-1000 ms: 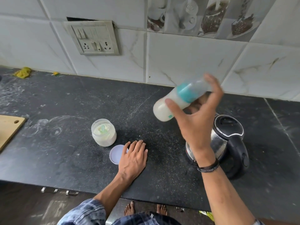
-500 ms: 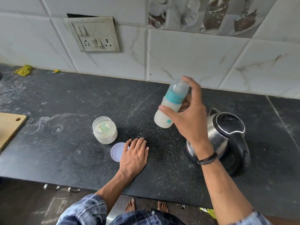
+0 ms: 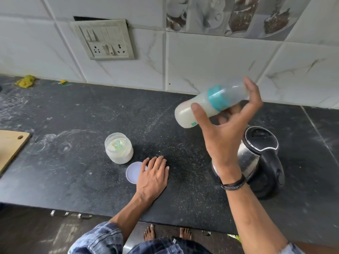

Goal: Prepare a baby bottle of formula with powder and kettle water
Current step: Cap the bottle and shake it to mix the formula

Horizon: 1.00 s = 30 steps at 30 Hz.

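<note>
My right hand grips the baby bottle in the air above the counter. The bottle has a teal collar and clear cap, holds milky white liquid, and lies tilted almost on its side, base to the left. An open jar of white formula powder with a green scoop inside stands on the black counter. Its pale lid lies just right of it, partly under my left hand, which rests flat on the counter. The steel and black kettle stands below my right hand, lid closed.
A wooden chopping board lies at the counter's left edge. A switch and socket panel is on the tiled wall. A yellow cloth lies at the far left back. Bare feet show below the counter's front edge.
The bottle swung from tilted to nearly upright half a second ago, and is now tilted on its side again, higher and further right. My left hand stayed flat.
</note>
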Each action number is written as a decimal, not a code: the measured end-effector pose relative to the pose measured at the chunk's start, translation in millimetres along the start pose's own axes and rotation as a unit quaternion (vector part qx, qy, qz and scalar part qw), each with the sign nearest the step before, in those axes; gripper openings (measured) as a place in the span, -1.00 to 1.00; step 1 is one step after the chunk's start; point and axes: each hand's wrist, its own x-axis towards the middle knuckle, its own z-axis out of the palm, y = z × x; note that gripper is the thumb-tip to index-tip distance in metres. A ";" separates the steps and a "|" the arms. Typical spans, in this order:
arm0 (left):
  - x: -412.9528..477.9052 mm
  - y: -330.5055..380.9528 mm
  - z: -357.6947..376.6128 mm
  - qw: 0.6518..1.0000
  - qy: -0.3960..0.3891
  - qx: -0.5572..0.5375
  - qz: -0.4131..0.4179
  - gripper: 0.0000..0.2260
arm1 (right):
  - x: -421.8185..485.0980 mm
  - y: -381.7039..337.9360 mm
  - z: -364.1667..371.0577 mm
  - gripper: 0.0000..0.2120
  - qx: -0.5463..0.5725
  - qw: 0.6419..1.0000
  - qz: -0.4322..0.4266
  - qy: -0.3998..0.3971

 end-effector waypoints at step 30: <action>-1.4 0.5 -3.3 1.000 -0.007 0.010 0.001 -0.73 | 7.9 6.7 -5.0 -0.15 -0.078 0.995 -0.011 -0.054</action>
